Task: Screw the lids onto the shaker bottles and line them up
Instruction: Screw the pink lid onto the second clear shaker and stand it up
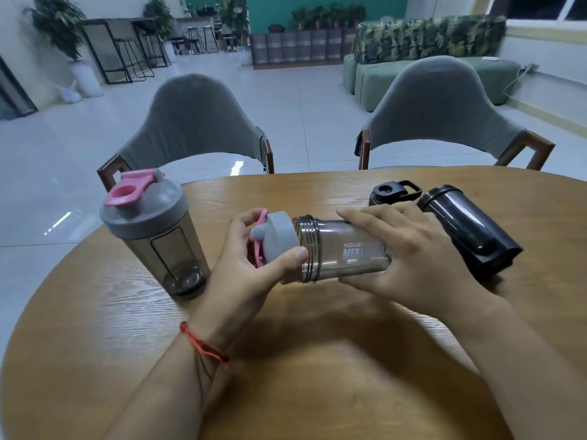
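Observation:
My right hand (409, 258) grips a smoky clear shaker bottle (336, 249) held sideways above the table, its threaded mouth pointing left. My left hand (251, 265) holds a grey lid with a pink flip cap (278, 238) just at that mouth, the threads still showing. At the left stands a second smoky bottle (158, 236) upright with its grey and pink lid on. A black bottle (467, 230) lies on its side at the right, without a lid. Its black lid (394, 192) sits on the table just behind my right hand.
The round wooden table (301, 360) takes up the foreground, its far edge close behind the bottles. Two grey chairs (197, 128) (444, 112) stand at the far side. Behind them are tiled floor, a green sofa (413, 74) and bar stools.

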Available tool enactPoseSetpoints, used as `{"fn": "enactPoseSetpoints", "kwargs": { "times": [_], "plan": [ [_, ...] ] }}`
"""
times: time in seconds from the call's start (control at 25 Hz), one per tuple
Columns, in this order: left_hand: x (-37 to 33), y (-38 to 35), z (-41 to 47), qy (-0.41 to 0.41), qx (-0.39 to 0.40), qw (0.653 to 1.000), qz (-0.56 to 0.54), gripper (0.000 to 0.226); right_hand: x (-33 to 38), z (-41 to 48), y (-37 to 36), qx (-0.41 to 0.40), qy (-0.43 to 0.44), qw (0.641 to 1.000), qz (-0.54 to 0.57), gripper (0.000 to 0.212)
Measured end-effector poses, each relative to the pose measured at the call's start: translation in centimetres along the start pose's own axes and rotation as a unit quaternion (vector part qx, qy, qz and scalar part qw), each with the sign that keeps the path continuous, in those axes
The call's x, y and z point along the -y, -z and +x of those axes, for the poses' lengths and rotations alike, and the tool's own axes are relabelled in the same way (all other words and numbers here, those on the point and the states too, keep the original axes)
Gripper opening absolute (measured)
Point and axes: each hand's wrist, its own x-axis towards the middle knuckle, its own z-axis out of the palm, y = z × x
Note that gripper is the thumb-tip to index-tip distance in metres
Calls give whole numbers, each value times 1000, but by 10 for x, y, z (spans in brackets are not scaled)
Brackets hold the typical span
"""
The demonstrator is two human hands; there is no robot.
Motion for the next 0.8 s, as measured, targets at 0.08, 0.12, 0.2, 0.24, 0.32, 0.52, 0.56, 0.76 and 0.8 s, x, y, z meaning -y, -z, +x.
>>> {"fn": "enactPoseSetpoints", "kwargs": {
  "times": [0.08,0.12,0.2,0.24,0.32,0.52,0.56,0.76,0.8],
  "plan": [
    [0,5,2,6,27,999,-18,98,3,0,1,6,-4,1000,0,96],
    [-1,5,1,6,35,999,-13,96,4,-1,1,7,-6,1000,0,96],
    [-2,3,-1,1,42,999,6,96,7,-1,2,6,-5,1000,-4,97],
    [-1,2,-1,-1,43,999,9,97,8,0,2,7,-3,1000,-7,98],
    [0,2,-1,-5,42,999,9,97,10,-1,2,9,0,1000,-11,99],
    [3,3,1,-3,62,998,22,96,12,0,5,19,8,999,-38,99],
    [5,5,1,-8,70,997,31,97,14,-1,8,28,6,999,-37,100],
    [7,25,-1,-27,150,984,97,95,17,1,28,160,-61,977,129,96],
    [8,26,-1,-26,158,982,103,95,16,1,28,182,-76,967,161,94]
  ]
}}
